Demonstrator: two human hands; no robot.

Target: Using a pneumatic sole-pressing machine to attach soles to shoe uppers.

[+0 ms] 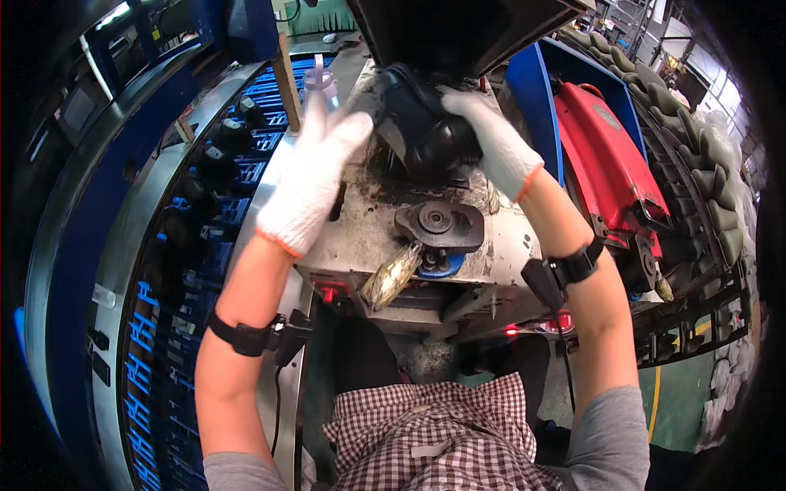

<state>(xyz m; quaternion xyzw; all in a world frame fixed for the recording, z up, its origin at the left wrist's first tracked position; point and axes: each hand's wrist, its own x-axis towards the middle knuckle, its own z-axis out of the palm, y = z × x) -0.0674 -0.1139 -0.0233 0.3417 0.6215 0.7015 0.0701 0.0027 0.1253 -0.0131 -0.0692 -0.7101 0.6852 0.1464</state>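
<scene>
A glossy black shoe (426, 131), slightly blurred, is over the far part of the worn machine table (360, 237), below a dark machine housing. My right hand (491, 139), in a white knit glove with an orange cuff, grips the shoe's right side; some of its fingertips are hidden behind the shoe. To the shoe's left, my left hand (307, 176) wears a matching glove, its fingers spread and nothing in them. A small gap shows between its thumb and the shoe. Closer to me sits a dark metal fixture (438, 225) with a round centre, beside a tape-wrapped handle (391, 277).
On the left runs a rack (246, 172) with blue slats and dark shoe-like items. The dark machine housing (458, 37) overhangs the far side. At right are a red machine cover (606, 155), a blue panel (536, 98) and a conveyor with several olive foot-shaped pieces (696, 139).
</scene>
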